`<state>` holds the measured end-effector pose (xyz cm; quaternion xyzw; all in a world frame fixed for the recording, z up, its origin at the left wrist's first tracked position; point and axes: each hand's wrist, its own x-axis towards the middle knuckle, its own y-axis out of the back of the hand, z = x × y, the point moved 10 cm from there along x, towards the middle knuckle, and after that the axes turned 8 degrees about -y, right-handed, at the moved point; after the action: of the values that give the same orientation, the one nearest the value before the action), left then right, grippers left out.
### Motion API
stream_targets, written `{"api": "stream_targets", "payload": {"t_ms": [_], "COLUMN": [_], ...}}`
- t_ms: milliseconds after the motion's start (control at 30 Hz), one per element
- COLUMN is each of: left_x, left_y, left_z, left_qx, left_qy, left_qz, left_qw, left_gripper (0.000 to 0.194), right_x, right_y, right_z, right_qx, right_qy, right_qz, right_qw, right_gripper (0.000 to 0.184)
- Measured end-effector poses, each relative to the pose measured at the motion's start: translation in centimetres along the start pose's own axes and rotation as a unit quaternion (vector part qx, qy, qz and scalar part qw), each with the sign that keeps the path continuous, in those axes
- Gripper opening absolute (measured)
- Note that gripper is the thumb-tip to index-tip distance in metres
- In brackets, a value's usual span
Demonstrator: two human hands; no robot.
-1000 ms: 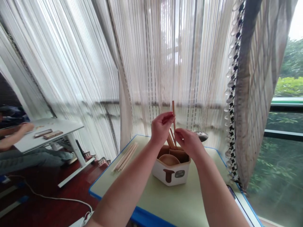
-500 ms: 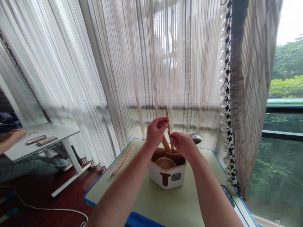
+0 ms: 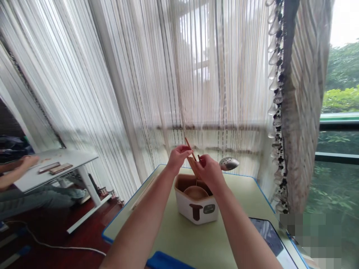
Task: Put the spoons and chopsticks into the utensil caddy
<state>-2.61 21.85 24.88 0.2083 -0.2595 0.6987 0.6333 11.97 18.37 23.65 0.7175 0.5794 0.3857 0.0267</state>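
Observation:
A white and brown utensil box (image 3: 183, 209) with inner dividers stands on the table between my forearms. My left hand (image 3: 178, 160) pinches a reddish-brown chopstick (image 3: 188, 142), tilted above the box's back part. Close beside it, the closed fingers of my right hand (image 3: 209, 169) grip what looks like another chopstick; just a dark tip (image 3: 199, 157) shows. Between the hands, a bundle of lighter brown chopsticks (image 3: 194, 167) leans up out of the box. A perforated metal spoon (image 3: 229, 163) juts out behind my right hand. Pale chopsticks (image 3: 143, 193) lie on the left, partly hidden by my left forearm.
The pale green table (image 3: 241, 201) has a blue edge. A phone or tablet (image 3: 267, 235) lies at its right, and a blue object (image 3: 168, 260) at its front. At a white table (image 3: 81, 160) on the left, another person's hands (image 3: 26, 164) are at work. Sheer curtains hang behind.
The reddish-brown chopstick, upright by both hands before, is now lower, tilted left in my left hand. My right hand has moved slightly left and down. The view has shifted a little.

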Motion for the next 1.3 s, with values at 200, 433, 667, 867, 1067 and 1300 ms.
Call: {"api": "stream_targets", "payload": {"t_ms": [200, 433, 667, 867, 1067, 1300], "left_x": [-0.7, -1.6, -1.2, -1.1, -2.1, -2.8], "left_y": [-2.4, -3.1, -2.7, -3.6, -4.1, -3.9], "left_z": [0.0, 0.0, 1.8, 1.9, 0.3, -0.1], "left_qx": [0.007, -0.041, 0.061, 0.119, 0.093, 0.060], "left_qy": [0.036, 0.097, -0.006, -0.036, 0.006, -0.011], "left_qz": [-0.058, -0.082, -0.081, -0.113, -0.127, -0.096], "left_qw": [0.998, 0.991, 0.995, 0.986, 0.988, 0.994], "left_gripper": [0.018, 0.023, 0.030, 0.021, 0.021, 0.025], "right_x": [0.1, 0.0, -0.1, -0.1, -0.2, -0.3], "right_y": [1.8, 2.9, 2.7, 3.2, 3.8, 3.3], "right_z": [1.0, 1.6, 1.7, 1.3, 1.1, 1.3], "right_qx": [-0.001, 0.011, 0.043, 0.100, 0.141, 0.106], "right_qy": [-0.008, -0.024, -0.030, -0.005, 0.007, 0.012], "right_qz": [0.009, -0.001, -0.013, 0.002, 0.032, 0.031], "right_qw": [1.000, 1.000, 0.999, 0.995, 0.990, 0.994], "right_gripper": [0.022, 0.022, 0.024, 0.024, 0.029, 0.022]}}
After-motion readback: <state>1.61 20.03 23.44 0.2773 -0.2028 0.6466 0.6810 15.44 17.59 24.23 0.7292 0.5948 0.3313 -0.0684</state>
